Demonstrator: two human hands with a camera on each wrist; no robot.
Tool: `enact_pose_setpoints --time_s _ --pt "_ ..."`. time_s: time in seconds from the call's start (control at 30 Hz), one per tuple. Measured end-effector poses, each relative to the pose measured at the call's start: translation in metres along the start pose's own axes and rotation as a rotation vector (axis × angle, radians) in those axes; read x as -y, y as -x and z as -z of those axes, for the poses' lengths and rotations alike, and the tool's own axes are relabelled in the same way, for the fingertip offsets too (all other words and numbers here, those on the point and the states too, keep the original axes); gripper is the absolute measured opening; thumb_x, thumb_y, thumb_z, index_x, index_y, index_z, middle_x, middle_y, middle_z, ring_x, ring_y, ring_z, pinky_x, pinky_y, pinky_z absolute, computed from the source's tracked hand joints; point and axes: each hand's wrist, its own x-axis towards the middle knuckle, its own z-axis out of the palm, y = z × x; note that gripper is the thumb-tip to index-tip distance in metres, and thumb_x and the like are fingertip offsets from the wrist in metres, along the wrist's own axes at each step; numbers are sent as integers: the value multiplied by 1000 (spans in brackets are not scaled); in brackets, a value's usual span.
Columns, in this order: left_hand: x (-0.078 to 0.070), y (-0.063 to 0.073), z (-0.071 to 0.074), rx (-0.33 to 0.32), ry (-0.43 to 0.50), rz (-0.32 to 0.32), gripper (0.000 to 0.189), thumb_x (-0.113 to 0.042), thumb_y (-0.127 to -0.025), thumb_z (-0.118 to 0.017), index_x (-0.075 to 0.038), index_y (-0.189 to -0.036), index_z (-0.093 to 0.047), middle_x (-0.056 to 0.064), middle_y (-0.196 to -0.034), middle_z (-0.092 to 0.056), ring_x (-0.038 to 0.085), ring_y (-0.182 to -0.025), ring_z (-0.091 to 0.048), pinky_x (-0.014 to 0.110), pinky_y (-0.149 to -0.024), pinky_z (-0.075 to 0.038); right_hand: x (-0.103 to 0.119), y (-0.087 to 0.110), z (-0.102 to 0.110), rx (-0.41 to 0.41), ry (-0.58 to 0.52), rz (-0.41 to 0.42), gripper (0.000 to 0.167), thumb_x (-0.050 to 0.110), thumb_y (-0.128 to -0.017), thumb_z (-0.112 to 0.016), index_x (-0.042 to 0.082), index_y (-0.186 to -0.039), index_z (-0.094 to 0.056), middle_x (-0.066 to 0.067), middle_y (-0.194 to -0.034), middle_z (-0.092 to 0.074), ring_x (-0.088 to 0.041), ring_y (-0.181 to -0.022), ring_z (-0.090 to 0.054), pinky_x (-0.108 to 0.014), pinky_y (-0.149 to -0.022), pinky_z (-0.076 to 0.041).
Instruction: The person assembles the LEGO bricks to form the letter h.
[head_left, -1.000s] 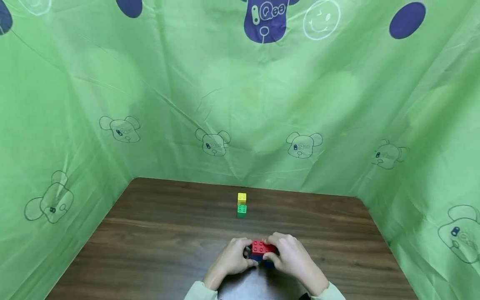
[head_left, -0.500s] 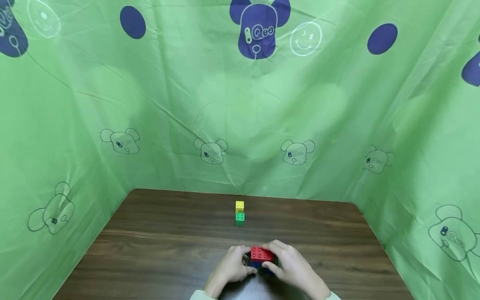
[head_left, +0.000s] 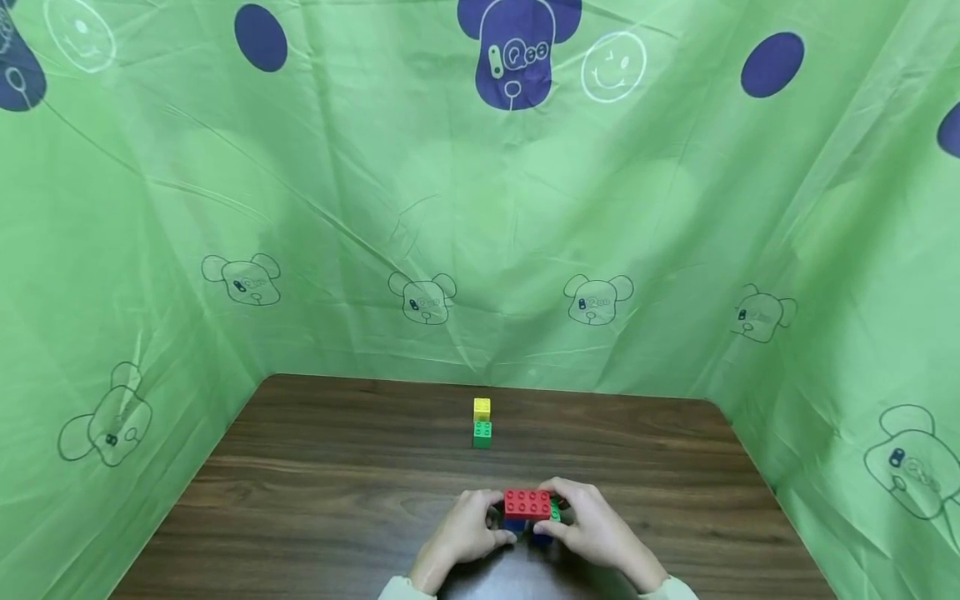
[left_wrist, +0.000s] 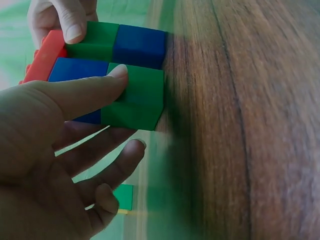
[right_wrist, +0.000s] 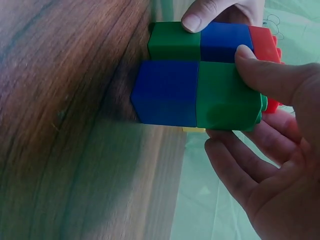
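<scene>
Two short columns of toy building blocks stand side by side on the wooden table, under a red building block point(head_left: 527, 502). In the left wrist view, the nearer column has a blue block point(left_wrist: 77, 70) over a green block point(left_wrist: 142, 95). The other column is a green block point(right_wrist: 227, 95) over a blue block point(right_wrist: 167, 92), and some green studs show beside the red one. My left hand point(head_left: 467, 527) pinches the left column, thumb on its front. My right hand point(head_left: 596, 525) holds the right column's upper part, thumb in front; its fingers are partly hidden behind.
Farther back on the table point(head_left: 337, 467) are a yellow block point(head_left: 482, 408) and a green block point(head_left: 482, 433), in line with each other. Green printed cloth point(head_left: 510, 208) hangs around the table's back and sides.
My right hand has shifted slightly right, uncovering the red block's right end and green studs beside it. My left hand stays about where it was. The head view has tilted a little.
</scene>
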Motion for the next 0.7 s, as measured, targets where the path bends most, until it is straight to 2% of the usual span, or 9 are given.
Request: enact_pose_setpoints --time_s 0.1,0.23,0.37,0.57,0.7 --pt "1 0 0 -16 -110 -20 29 -32 -75 -88 -19 -95 -70 -10 -75 -63 0 -62 -47 23 -64 -38 -1 -1 0 -1 12 -9 30 29 -89 -79 19 -114 -66 9 -102 -72 -5 -94 -68 -26 -77 -57" --pt "3 1 -1 -38 -215 -43 36 -37 -75 -87 -18 -102 -72 -6 -89 -71 7 -78 -63 31 -74 -48 -2 -2 0 -11 27 -26 31 28 -87 -80 21 -114 -66 10 -104 -72 -4 -95 -68 -28 -79 -57" --pt "8 3 0 -54 -240 -58 36 -30 -76 -86 -16 -107 -74 -3 -101 -73 14 -94 -68 37 -84 -53 -3 -3 6 -55 45 -36 31 25 -85 -82 23 -113 -67 12 -104 -72 -6 -96 -68 -33 -81 -58" --pt "15 10 6 -67 -234 -56 28 -22 -76 -85 -16 -101 -74 -6 -95 -70 13 -91 -66 35 -82 -53 -9 0 22 -127 71 -95 34 24 -84 -83 24 -114 -67 15 -107 -72 -9 -99 -69 -33 -82 -58" --pt "20 12 7 -80 -223 -49 26 -17 -73 -87 -17 -96 -74 -8 -89 -65 9 -86 -60 32 -78 -51 -15 3 30 -133 67 -134 35 26 -85 -82 24 -116 -67 13 -109 -72 -11 -101 -70 -31 -82 -57"
